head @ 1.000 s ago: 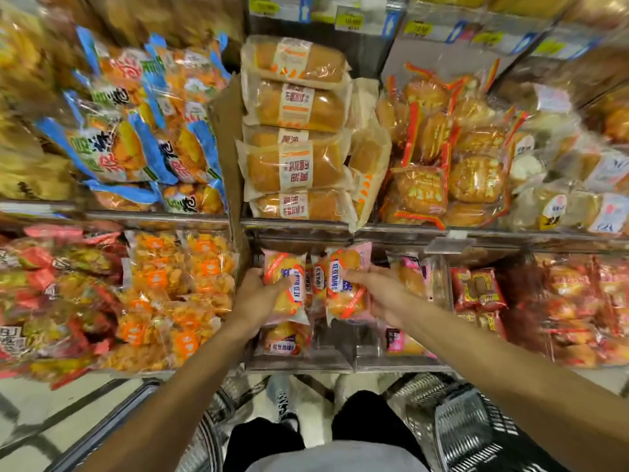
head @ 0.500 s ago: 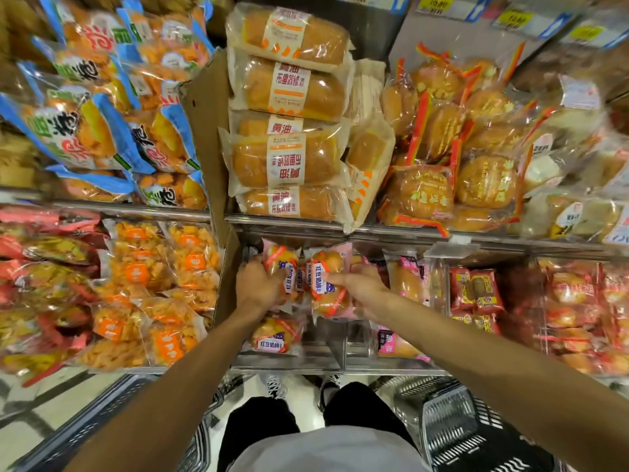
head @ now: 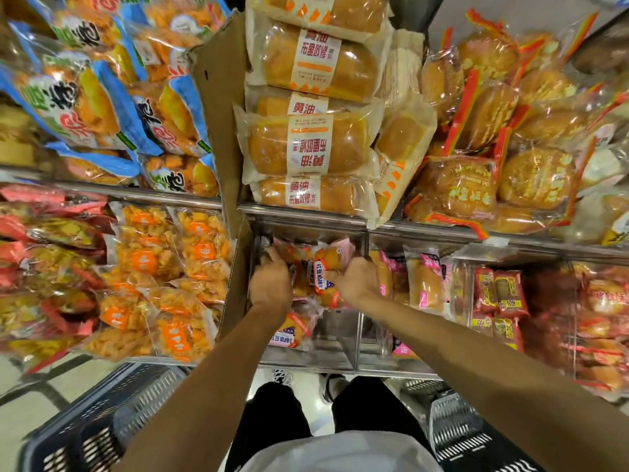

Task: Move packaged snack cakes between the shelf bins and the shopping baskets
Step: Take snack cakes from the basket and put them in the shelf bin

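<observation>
Both hands have pushed deeper into the clear bin (head: 337, 338) on the lower shelf than a second ago, when they held their packs up at its front edge. The left hand (head: 270, 284) now sits at the bin's back left corner with fingers curled down over a cake pack (head: 296, 257), most of which the hand hides. The right hand (head: 357, 279) grips a second pack (head: 328, 267) with a pink wrapper and blue label, now low among the packs at the back of the bin, under the shelf rail (head: 306, 214). Another pack (head: 289, 330) lies alone near the bin's front, below the left wrist, where it was before. Butter bread loaves (head: 306, 144) are stacked on the shelf above. A dark basket (head: 102, 417) stands on the floor at the left and a grey basket (head: 456, 427) at the right, both showing more than earlier.
</observation>
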